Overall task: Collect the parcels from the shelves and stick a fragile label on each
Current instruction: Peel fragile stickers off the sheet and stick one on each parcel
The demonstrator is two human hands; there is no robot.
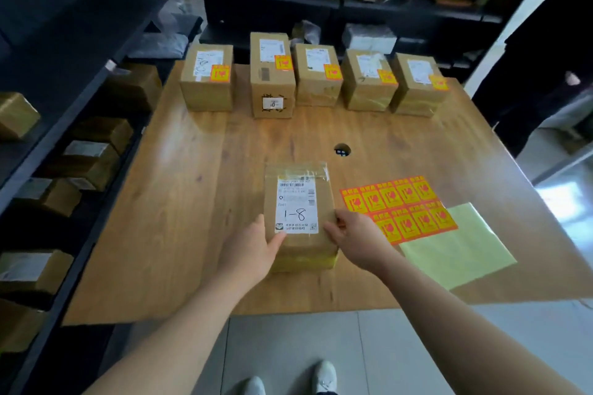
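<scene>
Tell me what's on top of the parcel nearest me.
A white shipping label marked 1-8; no fragile sticker shows. The left hand and right hand cover near corners of the parcel.

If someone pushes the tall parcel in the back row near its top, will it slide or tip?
The tall parcel stands higher than its neighbours, so a push near the top would probably tip it. The wooden table looks smooth, so a low push likely slides it.
</scene>
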